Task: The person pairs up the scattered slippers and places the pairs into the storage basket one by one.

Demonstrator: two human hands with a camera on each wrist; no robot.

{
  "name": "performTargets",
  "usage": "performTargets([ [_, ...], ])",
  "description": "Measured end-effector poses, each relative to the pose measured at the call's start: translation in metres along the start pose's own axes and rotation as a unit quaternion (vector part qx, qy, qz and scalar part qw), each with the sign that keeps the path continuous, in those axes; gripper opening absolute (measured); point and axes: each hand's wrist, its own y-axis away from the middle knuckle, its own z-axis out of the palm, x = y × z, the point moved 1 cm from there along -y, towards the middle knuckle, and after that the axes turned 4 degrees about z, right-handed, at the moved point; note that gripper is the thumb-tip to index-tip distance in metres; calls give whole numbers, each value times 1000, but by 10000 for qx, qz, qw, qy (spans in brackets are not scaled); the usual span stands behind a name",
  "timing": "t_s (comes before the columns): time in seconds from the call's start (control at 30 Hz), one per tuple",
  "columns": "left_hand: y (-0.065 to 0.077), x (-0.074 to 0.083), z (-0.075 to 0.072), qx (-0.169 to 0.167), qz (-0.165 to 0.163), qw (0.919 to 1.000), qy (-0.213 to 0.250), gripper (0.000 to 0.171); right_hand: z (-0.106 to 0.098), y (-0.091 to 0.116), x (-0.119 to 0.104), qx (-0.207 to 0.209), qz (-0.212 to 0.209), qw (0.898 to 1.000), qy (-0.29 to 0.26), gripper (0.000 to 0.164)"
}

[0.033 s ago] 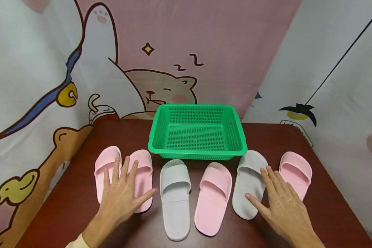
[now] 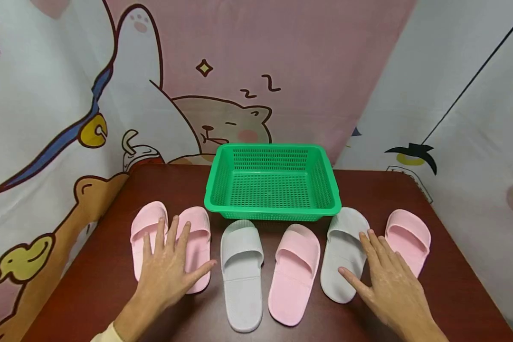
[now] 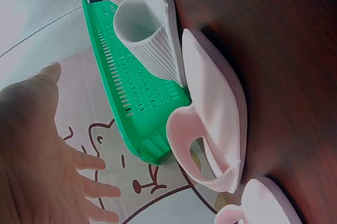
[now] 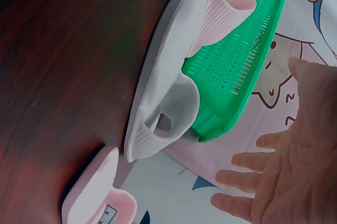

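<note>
My left hand [image 2: 164,273] hovers with spread fingers above two pink slippers, the outer one [image 2: 147,216] and the inner one [image 2: 198,256], partly hiding both. The left wrist view shows its palm [image 3: 37,155] apart from the slippers. My right hand [image 2: 393,285], fingers straight, is held over the gap between a grey slipper [image 2: 339,275] and a pink slipper [image 2: 406,232] at the far right. Its palm [image 4: 295,161] holds nothing. Between the hands lie another grey slipper [image 2: 243,299] and another pink slipper [image 2: 290,289], toes pointing away from me.
A green plastic basket [image 2: 273,213] with perforated walls stands behind the slippers, nothing inside it. Everything rests on a dark reddish-brown table [image 2: 175,183]. Cloth with cartoon animals [image 2: 316,71] hangs around the back and sides.
</note>
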Motion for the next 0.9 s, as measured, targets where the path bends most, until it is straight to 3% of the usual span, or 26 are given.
performTargets([
  [0.23, 8, -2, -3, -53, -20, 10000, -37, 96, -3, 5, -6, 131, -341, 9992, -181, 92],
  [0.4, -3, -10, -8, 165, 170, 9997, 111, 92, -9, -4, -7, 400, -1285, 9906, -227, 85],
  [0.5, -5, -21, -11, 82, 742, 9964, 413, 83, -3, -10, -8, 373, -2088, 9767, -335, 78],
  [0.6, -7, -32, -11, -166, 1575, 9843, 777, 79, 8, -14, -8, 239, -2653, 9630, -413, 74],
  [0.73, -9, -40, -6, -400, 2345, 9655, 1058, 88, 18, -17, -6, 131, -3010, 9525, -443, 74],
  [0.9, -23, -48, 4, -253, 2961, 9481, 1132, 92, 17, -34, -3, -3, -3275, 9431, -568, 81],
])
